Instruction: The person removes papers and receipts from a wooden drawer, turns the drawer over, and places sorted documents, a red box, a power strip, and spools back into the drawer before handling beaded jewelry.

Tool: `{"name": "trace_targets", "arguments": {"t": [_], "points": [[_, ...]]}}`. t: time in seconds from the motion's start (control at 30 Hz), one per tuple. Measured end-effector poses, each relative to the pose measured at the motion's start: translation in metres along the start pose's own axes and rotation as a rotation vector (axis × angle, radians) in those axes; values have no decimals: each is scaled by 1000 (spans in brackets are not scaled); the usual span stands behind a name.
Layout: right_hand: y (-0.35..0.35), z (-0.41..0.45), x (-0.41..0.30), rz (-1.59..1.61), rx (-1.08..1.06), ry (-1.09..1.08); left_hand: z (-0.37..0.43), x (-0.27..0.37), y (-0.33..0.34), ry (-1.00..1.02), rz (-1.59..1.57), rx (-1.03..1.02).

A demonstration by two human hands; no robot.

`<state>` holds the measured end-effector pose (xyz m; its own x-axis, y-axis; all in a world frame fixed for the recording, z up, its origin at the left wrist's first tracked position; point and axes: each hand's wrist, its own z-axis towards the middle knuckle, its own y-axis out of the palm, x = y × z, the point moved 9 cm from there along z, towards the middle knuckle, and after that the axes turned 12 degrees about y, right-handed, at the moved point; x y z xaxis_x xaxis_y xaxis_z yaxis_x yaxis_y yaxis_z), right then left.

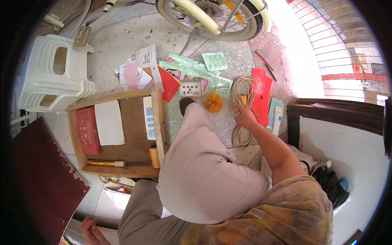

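My right hand [245,115] grips a coiled beige cord [242,139] around its middle, with loops spreading above and below the fingers. A yellow piece [243,99] shows among the upper loops. The bundle lies over or just above the speckled floor, beside a red paper packet [260,88]. My left hand [92,231] is low at the left edge of my lap, fingers apart and nothing seen in it; part is cut off by the frame. Left of my knee, a wooden drawer [113,172] holds a white power strip [149,105], white paper [109,122], a red box [88,130] and a thread spool [154,157].
Green packets [215,62], a playing-card box [191,88], an orange pompom [213,102] and a red folder [168,84] lie ahead. A bicycle wheel [211,18] stands beyond them. Stacked white plastic stools [58,79] are at left, a dark red board [46,180] below.
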<state>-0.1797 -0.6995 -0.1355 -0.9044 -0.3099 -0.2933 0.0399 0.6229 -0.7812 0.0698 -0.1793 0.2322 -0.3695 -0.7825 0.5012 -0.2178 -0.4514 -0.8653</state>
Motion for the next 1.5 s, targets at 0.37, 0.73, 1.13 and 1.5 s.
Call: {"name": "trace_targets", "arguments": {"t": [0.37,0.73,1.13,1.5], "points": [[26,25,-115,-346,-11,-75,30,82,76,105,78,-135],[-5,22,-113,-214,124,-233,8,72,63,91,54,-226],[23,-140,-406,-820,-577,-1090,-21,68,67,156,-18,-434],[189,-209,-439,-833,-341,-1171,-25,65,66,152,-16,-481]]}}
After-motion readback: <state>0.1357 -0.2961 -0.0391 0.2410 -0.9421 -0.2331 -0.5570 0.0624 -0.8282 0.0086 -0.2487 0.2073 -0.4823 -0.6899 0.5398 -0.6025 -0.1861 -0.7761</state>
